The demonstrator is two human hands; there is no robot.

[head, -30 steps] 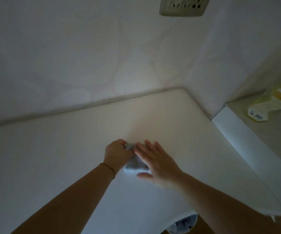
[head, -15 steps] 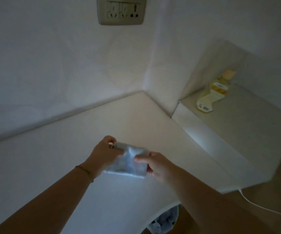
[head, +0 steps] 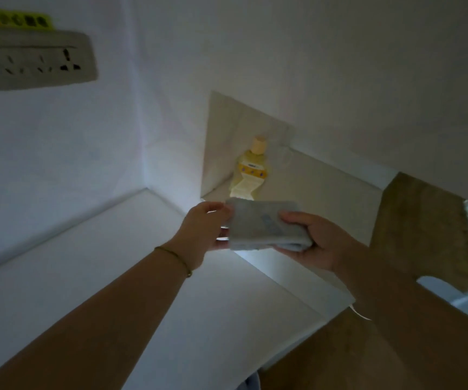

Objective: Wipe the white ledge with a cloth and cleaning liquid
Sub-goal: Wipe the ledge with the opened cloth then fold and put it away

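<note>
A folded pale blue-grey cloth [head: 263,225] hangs in the air between my two hands, above the corner of the white ledge [head: 92,266]. My left hand [head: 203,228] pinches its left edge. My right hand [head: 316,243] grips its right end, thumb on top and fingers underneath. Behind the cloth a yellow bottle of cleaning liquid [head: 251,171] stands on the lower beige shelf [head: 325,204], near the wall; its base is hidden by the cloth.
A wall socket [head: 34,60] sits high on the left wall with a yellow-green label above it. The beige shelf adjoins the ledge on the right. Brown floor [head: 337,353] shows below, and a white cord runs by the shelf's front corner.
Both hands lifted the cloth off the ledge and carried it right, toward the shelf with the bottle. The cloth was spread wider between the hands. My view swung right.
</note>
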